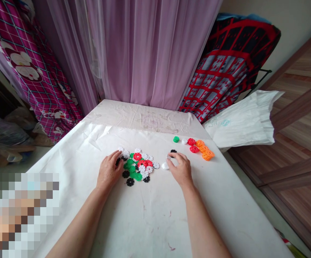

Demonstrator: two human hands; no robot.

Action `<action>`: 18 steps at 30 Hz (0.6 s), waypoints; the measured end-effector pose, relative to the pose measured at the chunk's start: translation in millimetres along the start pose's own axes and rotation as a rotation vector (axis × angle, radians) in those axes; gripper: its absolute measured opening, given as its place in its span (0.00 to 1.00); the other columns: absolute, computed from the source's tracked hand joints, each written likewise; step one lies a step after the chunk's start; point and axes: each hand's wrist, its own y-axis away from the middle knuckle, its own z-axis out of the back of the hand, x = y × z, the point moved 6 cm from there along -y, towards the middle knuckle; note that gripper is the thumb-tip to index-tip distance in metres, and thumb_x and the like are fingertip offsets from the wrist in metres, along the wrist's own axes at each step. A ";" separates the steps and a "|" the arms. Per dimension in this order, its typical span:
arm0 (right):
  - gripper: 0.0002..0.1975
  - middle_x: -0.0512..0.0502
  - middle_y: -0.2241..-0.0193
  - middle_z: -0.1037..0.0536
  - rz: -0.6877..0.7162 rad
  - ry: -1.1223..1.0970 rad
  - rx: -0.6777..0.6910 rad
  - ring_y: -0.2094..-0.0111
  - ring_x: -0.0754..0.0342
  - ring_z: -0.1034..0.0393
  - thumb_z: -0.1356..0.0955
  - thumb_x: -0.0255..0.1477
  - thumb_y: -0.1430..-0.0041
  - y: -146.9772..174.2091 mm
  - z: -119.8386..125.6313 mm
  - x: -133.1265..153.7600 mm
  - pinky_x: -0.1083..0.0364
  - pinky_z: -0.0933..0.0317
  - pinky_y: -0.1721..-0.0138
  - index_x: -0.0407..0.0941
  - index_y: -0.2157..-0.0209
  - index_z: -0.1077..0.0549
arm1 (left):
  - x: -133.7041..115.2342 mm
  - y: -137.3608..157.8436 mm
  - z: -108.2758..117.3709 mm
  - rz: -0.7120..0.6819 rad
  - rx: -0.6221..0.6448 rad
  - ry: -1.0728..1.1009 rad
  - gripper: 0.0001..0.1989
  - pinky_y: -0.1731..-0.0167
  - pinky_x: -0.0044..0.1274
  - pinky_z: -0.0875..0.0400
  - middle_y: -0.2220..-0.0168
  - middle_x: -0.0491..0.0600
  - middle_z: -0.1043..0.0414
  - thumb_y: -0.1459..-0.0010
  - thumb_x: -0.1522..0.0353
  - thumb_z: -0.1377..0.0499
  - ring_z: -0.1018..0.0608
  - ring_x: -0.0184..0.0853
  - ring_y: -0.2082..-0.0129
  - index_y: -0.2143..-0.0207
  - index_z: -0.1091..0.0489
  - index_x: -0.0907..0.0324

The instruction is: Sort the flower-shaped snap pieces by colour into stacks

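Note:
My left hand (109, 169) is at the left edge of a loose pile of flat notched plastic discs. Its fingers and thumb curl around a black notched disc (118, 161). Green discs (130, 168), red discs (137, 156), white discs (142, 168) and black discs (130, 182) overlap in the pile. Right of the pile, my right hand (181, 168) has thumb and fingertips closed on a white notched disc (168, 157). Just below its fingertips lies a white stack (165, 166); a black piece (173, 151) sits just behind the fingers.
Beyond my right hand stand a green cluster (176, 139), a white one (184, 142), red ones (191, 142) and orange ones (207, 154). A white cloth covers the table (150, 215). A white bag (248, 122) is at its right edge; curtains (155, 53) hang behind.

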 end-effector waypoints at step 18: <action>0.15 0.49 0.59 0.19 -0.078 0.005 0.341 0.57 0.52 0.26 0.31 0.27 0.50 1.0 4.4 -5.9 0.51 0.34 0.51 0.49 0.58 0.24 | -1.1 -0.5 -0.9 -0.052 0.039 -0.040 0.21 0.44 0.37 0.34 0.44 0.54 0.27 0.38 0.61 0.50 0.24 0.43 0.48 0.47 0.30 0.58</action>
